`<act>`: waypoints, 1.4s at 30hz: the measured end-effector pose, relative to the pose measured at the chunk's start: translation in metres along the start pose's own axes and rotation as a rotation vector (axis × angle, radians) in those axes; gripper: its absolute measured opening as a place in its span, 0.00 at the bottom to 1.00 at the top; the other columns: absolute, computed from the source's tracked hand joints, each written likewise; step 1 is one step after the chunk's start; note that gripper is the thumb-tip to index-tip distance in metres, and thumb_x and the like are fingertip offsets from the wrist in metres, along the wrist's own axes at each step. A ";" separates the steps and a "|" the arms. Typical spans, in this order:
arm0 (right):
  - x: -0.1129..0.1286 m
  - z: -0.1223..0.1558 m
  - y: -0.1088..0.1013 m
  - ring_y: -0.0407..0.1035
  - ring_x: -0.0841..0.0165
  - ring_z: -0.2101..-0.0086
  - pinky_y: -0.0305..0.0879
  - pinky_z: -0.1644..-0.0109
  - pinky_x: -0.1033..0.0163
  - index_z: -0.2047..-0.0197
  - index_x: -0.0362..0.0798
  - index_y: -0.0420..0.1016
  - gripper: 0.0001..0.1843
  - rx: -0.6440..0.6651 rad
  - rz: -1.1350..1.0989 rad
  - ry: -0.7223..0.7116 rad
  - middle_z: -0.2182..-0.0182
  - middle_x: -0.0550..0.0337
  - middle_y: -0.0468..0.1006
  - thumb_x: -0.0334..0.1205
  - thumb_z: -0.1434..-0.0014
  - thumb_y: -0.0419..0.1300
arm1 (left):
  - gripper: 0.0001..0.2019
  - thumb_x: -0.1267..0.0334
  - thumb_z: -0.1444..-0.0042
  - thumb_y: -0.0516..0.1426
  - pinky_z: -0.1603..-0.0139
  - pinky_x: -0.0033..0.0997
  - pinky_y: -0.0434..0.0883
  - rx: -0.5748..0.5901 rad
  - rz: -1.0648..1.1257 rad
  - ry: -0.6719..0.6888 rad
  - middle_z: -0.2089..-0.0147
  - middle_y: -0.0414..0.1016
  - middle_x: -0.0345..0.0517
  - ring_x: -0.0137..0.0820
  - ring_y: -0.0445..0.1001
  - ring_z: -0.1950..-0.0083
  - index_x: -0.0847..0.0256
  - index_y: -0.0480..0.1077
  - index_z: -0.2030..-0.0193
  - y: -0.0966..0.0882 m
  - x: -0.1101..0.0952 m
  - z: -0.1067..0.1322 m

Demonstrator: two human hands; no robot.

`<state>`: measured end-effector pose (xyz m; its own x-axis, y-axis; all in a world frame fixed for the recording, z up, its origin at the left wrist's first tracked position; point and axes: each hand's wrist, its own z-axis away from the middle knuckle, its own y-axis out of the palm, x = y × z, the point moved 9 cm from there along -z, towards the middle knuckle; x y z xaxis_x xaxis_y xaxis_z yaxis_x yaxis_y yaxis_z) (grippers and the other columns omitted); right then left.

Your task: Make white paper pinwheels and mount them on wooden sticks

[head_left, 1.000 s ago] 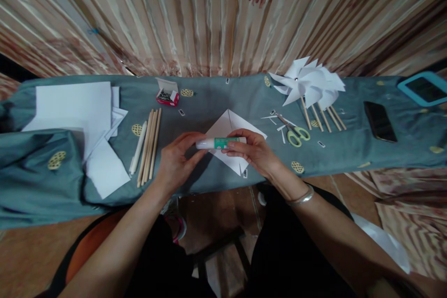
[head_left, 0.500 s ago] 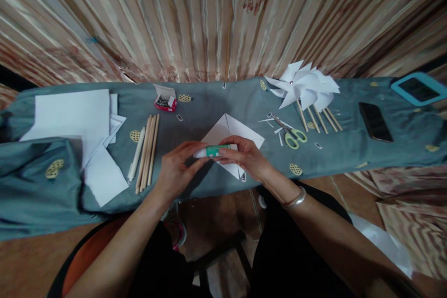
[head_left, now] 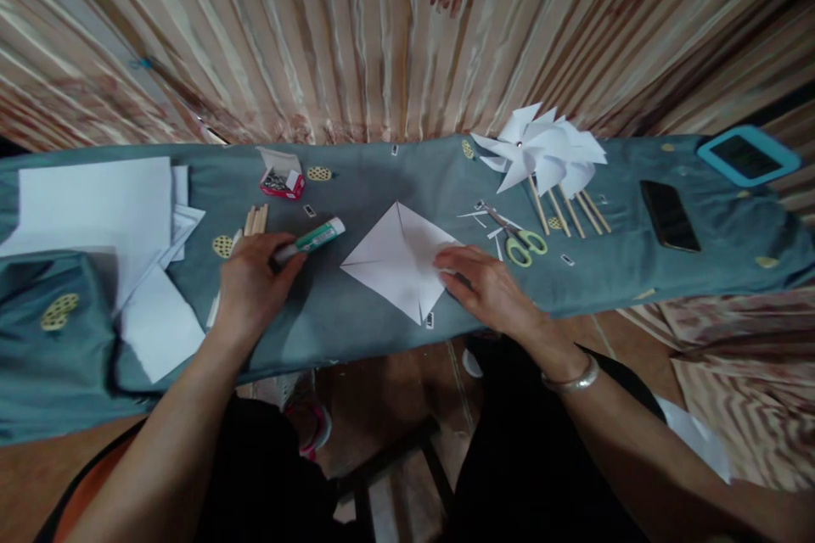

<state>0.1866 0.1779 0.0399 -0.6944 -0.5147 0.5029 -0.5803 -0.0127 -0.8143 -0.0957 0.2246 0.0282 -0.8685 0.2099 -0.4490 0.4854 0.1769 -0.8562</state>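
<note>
A green-and-white glue stick [head_left: 313,240] is held between the thumb and fingers of my left hand [head_left: 255,276], with its white end pointing right. This hand is over the wooden sticks [head_left: 256,219] and hides most of their length. In the middle of the table lies a white paper square [head_left: 396,259], turned like a diamond, with slits running in from its corners. Slightly bent, the fingers of my right hand [head_left: 480,280] rest at the paper's right corner and cover part of it; the thumb is a little apart from them.
Finished paper pinwheels [head_left: 548,153] lie at the back right. Closer are green-handled scissors [head_left: 519,239] among paper scraps, then a phone [head_left: 670,216] and a blue-framed tablet [head_left: 748,156]. An open red box [head_left: 281,176] holds small metal pieces. White paper sheets [head_left: 95,204] lie left.
My hands have parted. The left has carried the glue stick leftward, off the paper. My right hand has let go of the glue stick and moved to the paper's right corner.
</note>
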 end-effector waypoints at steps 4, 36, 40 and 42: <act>0.004 0.009 0.009 0.70 0.58 0.50 0.68 0.44 0.49 0.55 0.42 0.75 0.11 0.014 0.084 -0.070 0.52 0.46 0.77 0.33 0.36 0.53 | 0.23 0.54 0.41 0.59 0.42 0.52 0.67 -0.131 -0.117 0.250 0.45 0.71 0.53 0.47 0.68 0.43 0.66 0.67 0.43 -0.013 -0.038 0.010; 0.003 -0.007 0.010 0.70 0.61 0.48 0.66 0.42 0.50 0.56 0.48 0.75 0.10 0.089 -0.210 0.146 0.51 0.52 0.76 0.35 0.43 0.63 | 0.08 0.70 0.38 0.54 0.50 0.40 0.73 0.221 0.311 0.499 0.56 0.78 0.49 0.36 0.74 0.53 0.63 0.74 0.56 0.054 -0.127 0.034; 0.005 -0.010 0.019 0.73 0.64 0.55 0.68 0.46 0.54 0.63 0.48 0.76 0.02 0.025 -0.284 0.194 0.57 0.54 0.78 0.36 0.41 0.62 | 0.07 0.70 0.38 0.54 0.51 0.40 0.72 0.227 0.322 0.482 0.57 0.77 0.50 0.36 0.74 0.54 0.64 0.74 0.58 0.058 -0.127 0.033; 0.004 -0.010 0.023 0.73 0.65 0.55 0.69 0.47 0.55 0.66 0.48 0.75 0.03 -0.005 -0.287 0.213 0.58 0.55 0.78 0.34 0.40 0.61 | 0.07 0.69 0.38 0.55 0.51 0.40 0.72 0.222 0.328 0.457 0.57 0.77 0.50 0.36 0.74 0.54 0.64 0.73 0.57 0.058 -0.125 0.033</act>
<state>0.1660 0.1843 0.0269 -0.5759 -0.3002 0.7604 -0.7661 -0.1264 -0.6302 0.0378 0.1771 0.0268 -0.5218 0.6204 -0.5855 0.6456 -0.1615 -0.7464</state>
